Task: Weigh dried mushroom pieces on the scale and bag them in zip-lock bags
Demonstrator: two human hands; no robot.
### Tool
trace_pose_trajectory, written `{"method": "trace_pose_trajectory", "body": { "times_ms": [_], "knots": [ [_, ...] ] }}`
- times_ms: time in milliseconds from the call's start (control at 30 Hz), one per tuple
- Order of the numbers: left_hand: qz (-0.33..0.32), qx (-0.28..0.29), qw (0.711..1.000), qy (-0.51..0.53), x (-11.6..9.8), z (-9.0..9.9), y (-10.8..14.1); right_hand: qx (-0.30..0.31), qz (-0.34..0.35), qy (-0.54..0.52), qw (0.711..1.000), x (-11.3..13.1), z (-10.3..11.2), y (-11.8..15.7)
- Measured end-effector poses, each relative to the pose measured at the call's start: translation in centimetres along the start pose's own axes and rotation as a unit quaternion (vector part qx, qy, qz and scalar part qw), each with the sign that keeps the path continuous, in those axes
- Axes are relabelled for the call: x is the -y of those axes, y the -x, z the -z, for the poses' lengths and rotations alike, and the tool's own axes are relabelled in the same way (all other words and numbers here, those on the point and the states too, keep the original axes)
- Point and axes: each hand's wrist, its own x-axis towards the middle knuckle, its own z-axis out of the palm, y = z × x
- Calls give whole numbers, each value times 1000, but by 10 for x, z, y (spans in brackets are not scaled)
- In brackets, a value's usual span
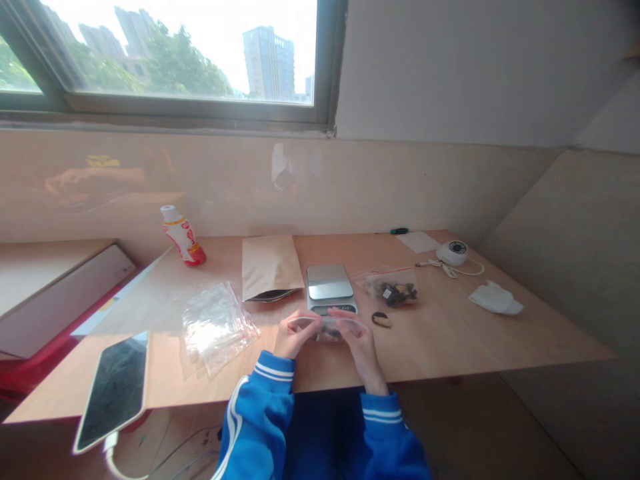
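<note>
Both hands hold a small clear plastic bag [327,331] with dark pieces inside, just in front of a kitchen scale [329,283]. My left hand [296,333] pinches the bag's left side, and my right hand [361,340] pinches its right side. Right of the scale lies a zip bag [399,292] filled with dark and tan pieces. One loose dark-and-tan piece [381,320] rests on the table near my right hand. Behind my left hand is a brown paper pouch [271,268], its mouth partly open toward me.
Clear zip bags [216,327] lie at the left, beyond a phone [116,387] on a charging cable. A red-and-white bottle [183,237] stands behind. Far right are a white camera [453,253], white tissue [496,298], paper [419,242] and a green-handled tool [399,231].
</note>
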Motion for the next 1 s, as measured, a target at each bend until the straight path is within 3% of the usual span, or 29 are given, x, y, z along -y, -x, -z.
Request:
{"method": "trace_pose_trajectory", "body": {
  "times_ms": [133,400,633,800,1000],
  "knots": [
    [-9,4,1000,-20,-2,1,1,6,-9,11,1000,-4,-2,-1],
    [-48,-48,996,-55,4,-3,1,-84,15,54,995,-6,-15,1],
    [-66,4,996,-60,-4,-1,2,-44,19,20,999,-2,-17,1],
    [-61,-21,997,-37,-2,-2,3,-32,10,-7,999,-4,-21,2],
    [-44,-19,999,-9,1,-1,4,-95,18,-18,995,-3,-38,5]
  ]
}}
